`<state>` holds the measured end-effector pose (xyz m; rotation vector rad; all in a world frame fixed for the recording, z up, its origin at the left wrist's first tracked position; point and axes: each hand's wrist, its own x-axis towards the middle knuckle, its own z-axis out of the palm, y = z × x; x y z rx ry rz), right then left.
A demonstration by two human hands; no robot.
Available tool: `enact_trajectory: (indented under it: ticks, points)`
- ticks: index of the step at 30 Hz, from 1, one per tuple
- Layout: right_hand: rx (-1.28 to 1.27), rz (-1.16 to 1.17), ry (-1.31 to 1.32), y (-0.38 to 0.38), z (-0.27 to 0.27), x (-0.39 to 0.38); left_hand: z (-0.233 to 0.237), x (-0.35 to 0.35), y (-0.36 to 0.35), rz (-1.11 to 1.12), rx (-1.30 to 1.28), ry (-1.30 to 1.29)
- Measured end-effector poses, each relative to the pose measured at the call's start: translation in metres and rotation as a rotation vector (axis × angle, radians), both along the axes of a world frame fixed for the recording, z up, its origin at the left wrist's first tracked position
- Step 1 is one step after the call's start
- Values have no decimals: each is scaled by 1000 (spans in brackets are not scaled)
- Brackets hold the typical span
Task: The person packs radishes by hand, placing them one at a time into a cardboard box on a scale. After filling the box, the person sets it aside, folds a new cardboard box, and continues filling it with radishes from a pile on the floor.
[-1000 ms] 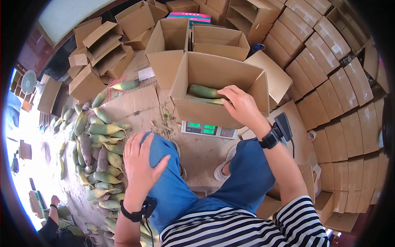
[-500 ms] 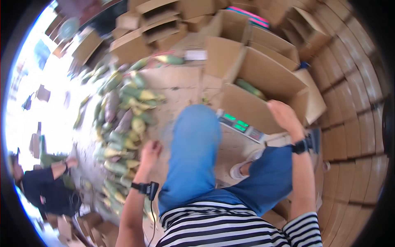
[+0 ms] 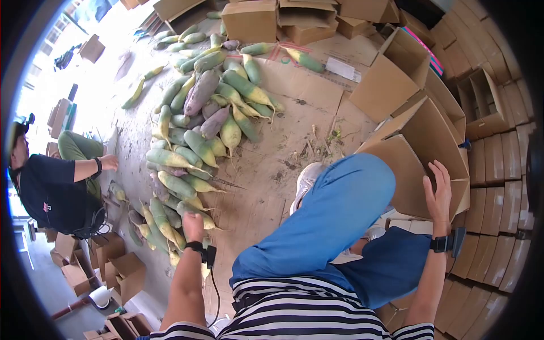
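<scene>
Left hand (image 3: 192, 225): at near roots (image 3: 177, 185), grip hidden, cannot tell.
Right hand (image 3: 439, 190): spread flat on box (image 3: 409, 180).
Roots: probably firm, heavy; hold mid-body.

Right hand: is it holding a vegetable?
No, the right hand rests open against the cardboard box wall, with nothing in it.

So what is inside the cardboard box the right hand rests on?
Only bare inner walls of the cardboard box show. Its floor is hidden by the near wall and the right hand on its rim.
</scene>
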<state>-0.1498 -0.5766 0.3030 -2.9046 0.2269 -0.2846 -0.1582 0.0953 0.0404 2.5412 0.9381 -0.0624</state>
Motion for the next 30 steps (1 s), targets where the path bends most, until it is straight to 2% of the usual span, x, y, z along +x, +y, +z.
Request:
enact_trajectory:
  ticks: [1, 2, 5, 6, 7, 9, 10, 11, 13, 14, 16, 17, 18, 19, 21, 23, 24, 26, 27, 29, 30]
  points:
    - [-3, 12, 7, 0, -1, 1, -2, 3, 9, 23, 50, -72]
    - [-5, 1, 9, 0, -2, 1, -4, 12, 19, 135, 120, 30]
    - [-18, -6, 12, -5, -7, 0, -16, 20, 45, 244, 62, 165]
    - [-11, -10, 32, -8, -9, 0, -71, 14, 83, 225, 58, 207]
    - [-7, -15, 54, -10, -11, -2, -93, 14, 102, 230, 50, 215]
    - [-8, 7, 88, -17, -17, -6, -120, 13, 116, 436, -351, 308]
    - [1, 22, 110, -19, -19, -7, -111, 14, 109, 473, -466, 340]
    - [-7, 21, 114, -19, -20, -7, -92, 10, 91, 473, -473, 345]
    - [1, 42, 99, -16, -19, -10, -61, 16, 50, 680, -521, 231]
    - [-10, 45, 89, -16, -18, -10, -107, 5, 76, 637, -518, 211]
    - [-23, 18, 116, -15, -15, -10, -66, 8, 51, 604, -758, -32]
    - [-44, 8, 126, -16, -15, -10, -79, 5, 57, 620, -831, -54]
    - [-43, 10, 114, -9, -10, -9, -100, -5, 67, 494, -919, -178]
    - [-39, 7, 92, -12, -12, -9, -98, -11, 64, 410, -919, -203]
    - [-2, -8, 57, -8, -9, -6, -33, -2, 13, 467, -666, -3]
    - [7, -22, 26, -2, -4, -3, -74, -15, 30, 248, -793, -20]
    - [14, -18, 16, 0, -3, -1, -67, -6, 17, 223, -804, -14]
    - [5, -33, 2, 1, -4, 1, -27, 3, -22, -203, -761, -28]
    - [-6, -2, -36, -2, -8, 2, 0, 13, -50, -223, -776, -29]
    - [-38, 42, -95, -3, -9, 6, 62, 44, -106, -469, -916, -213]
    - [-27, 60, -123, -2, -8, 6, 93, 59, -132, -482, -922, -224]
